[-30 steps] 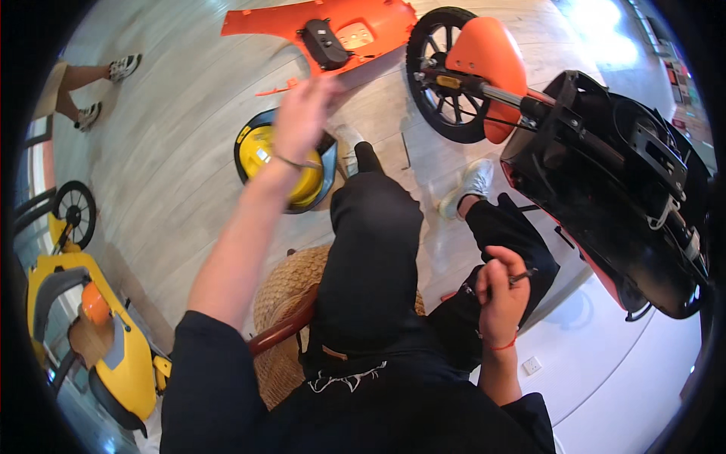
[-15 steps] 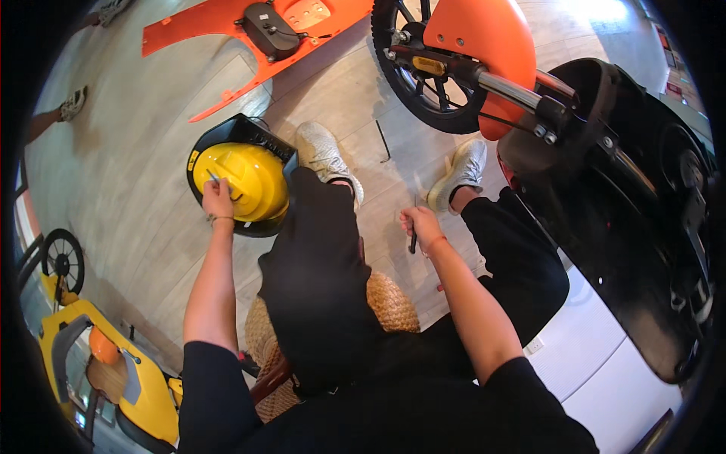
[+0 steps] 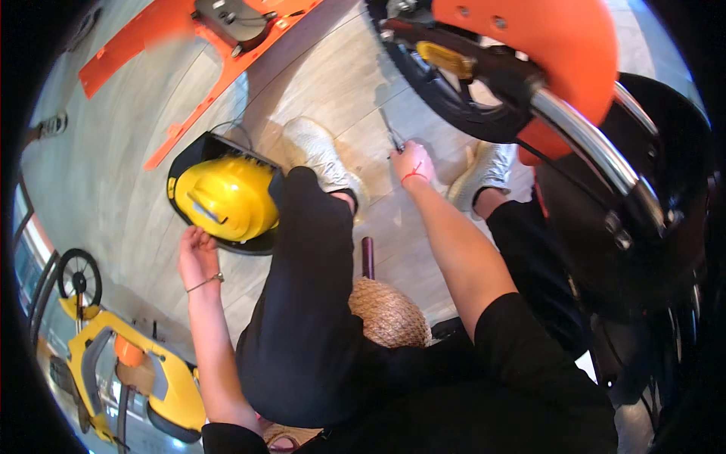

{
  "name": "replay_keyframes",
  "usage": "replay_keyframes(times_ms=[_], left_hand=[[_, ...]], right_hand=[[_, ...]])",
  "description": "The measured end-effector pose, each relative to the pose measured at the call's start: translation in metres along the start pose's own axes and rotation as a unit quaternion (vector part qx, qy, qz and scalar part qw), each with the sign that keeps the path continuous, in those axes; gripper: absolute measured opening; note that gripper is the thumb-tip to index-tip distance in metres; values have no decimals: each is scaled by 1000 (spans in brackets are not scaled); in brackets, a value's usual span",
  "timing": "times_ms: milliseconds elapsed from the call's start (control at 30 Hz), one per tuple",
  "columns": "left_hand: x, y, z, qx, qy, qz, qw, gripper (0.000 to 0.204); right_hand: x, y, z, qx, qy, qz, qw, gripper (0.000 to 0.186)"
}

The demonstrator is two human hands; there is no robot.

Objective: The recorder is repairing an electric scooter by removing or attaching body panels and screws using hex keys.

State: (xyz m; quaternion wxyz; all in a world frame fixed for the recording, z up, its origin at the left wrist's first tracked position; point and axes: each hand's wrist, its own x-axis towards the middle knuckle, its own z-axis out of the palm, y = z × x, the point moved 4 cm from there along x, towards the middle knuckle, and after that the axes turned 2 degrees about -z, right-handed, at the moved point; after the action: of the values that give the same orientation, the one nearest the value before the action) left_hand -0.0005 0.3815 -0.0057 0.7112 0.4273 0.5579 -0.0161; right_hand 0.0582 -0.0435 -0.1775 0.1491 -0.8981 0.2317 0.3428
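My left hand [image 3: 198, 253] hovers by the near edge of a yellow hard hat [image 3: 242, 193], its fingers loosely curled and apart, holding nothing. The hat rests in a black tray-like shell [image 3: 261, 244]. On the hat lie a slim blue-grey strip [image 3: 200, 209] and a small dark bent piece. Down at the floor between my shoes, my right hand [image 3: 414, 163] has its fingers closed on the near end of a thin black hex key [image 3: 386, 119]. Whether another small dark thing is in that hand, I cannot tell.
An orange body panel [image 3: 200, 113] with a black box [image 3: 231, 19] lies at far left. A wheel [image 3: 454, 110] with an orange fender [image 3: 529, 53] and fork [image 3: 582, 140] stands at right. A woven seat [image 3: 389, 314] is below; a yellow bike [image 3: 136, 356] stands left.
My right hand has reached forward to the hex key on the floor and closed on it. My left hand has let go of the blue-grey strip on the hat and drawn back.
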Motion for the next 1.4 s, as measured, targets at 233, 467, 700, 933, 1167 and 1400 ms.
replay_keyframes(times_ms=[233,467,700,933,1167,1400], left_hand=[[-56,-13,72,-86,-135,-63,985,34],[-119,10,101,-154,-229,-96,956,29],[-188,50,135,-133,-344,-63,928,36],[-272,54,130,-241,-434,-94,863,32],[-313,36,114,-307,-429,-143,837,24],[-341,9,101,-291,-442,-107,842,16]], right_hand=[[8,14,8,88,-60,7,994,30],[-103,-43,-88,581,-190,-16,791,30],[-272,-89,-229,561,-122,-187,797,22],[-402,-68,-266,529,-66,-275,800,16],[-453,-38,-262,547,-25,-340,764,15],[-472,-16,-255,526,46,-334,781,12]])
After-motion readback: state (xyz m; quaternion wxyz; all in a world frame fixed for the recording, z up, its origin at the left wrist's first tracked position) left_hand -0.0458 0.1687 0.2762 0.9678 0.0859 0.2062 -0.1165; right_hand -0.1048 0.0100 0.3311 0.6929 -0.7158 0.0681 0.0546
